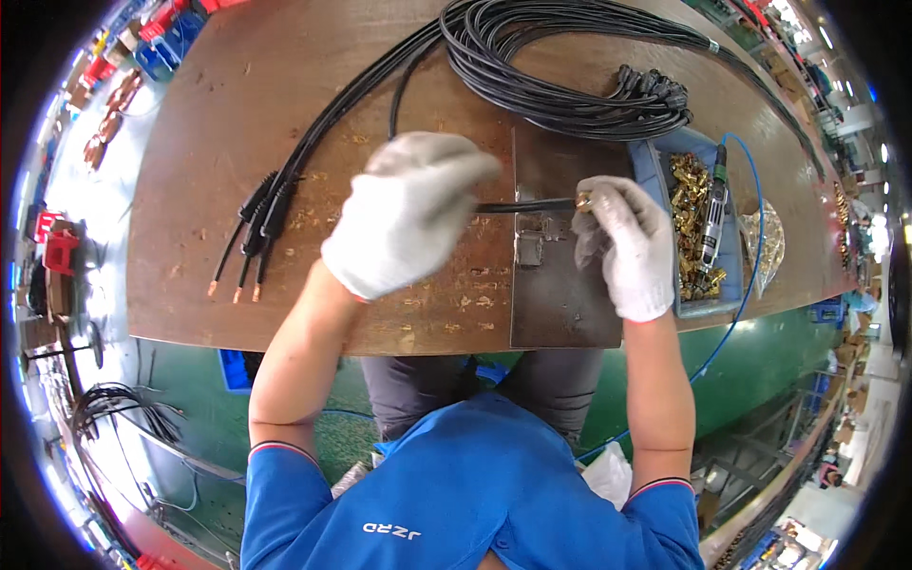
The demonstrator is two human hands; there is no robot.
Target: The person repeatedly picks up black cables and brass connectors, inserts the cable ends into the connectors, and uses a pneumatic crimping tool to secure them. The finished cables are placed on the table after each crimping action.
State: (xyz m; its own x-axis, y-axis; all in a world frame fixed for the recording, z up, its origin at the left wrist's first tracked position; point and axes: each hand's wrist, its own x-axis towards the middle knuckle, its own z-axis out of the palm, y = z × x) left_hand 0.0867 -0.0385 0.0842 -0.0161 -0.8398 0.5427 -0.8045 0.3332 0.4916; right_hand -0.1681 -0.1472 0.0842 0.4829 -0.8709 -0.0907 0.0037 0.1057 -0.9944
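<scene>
A black cable (527, 206) runs level between my two white-gloved hands, above the wooden table. My left hand (410, 204) is closed around the cable, though motion smears its fingers somewhat. At the cable's right end, my right hand (629, 233) pinches a small brass fitting (583, 200). Whether the cable's tip sits inside the fitting is hidden by the fingers. Just right of that hand stands a blue-grey bin (652, 176) holding many brass fittings (691, 190). A pen-shaped power tool (713, 220) with a blue hose lies across the bin.
A big coil of black cables (494, 66) lies at the table's back. Left of my hands, several cable ends (256, 223) show bare copper tips. A dark metal plate (560, 304) covers part of the table (209, 171). A clear plastic bag (768, 242) rests beyond the bin.
</scene>
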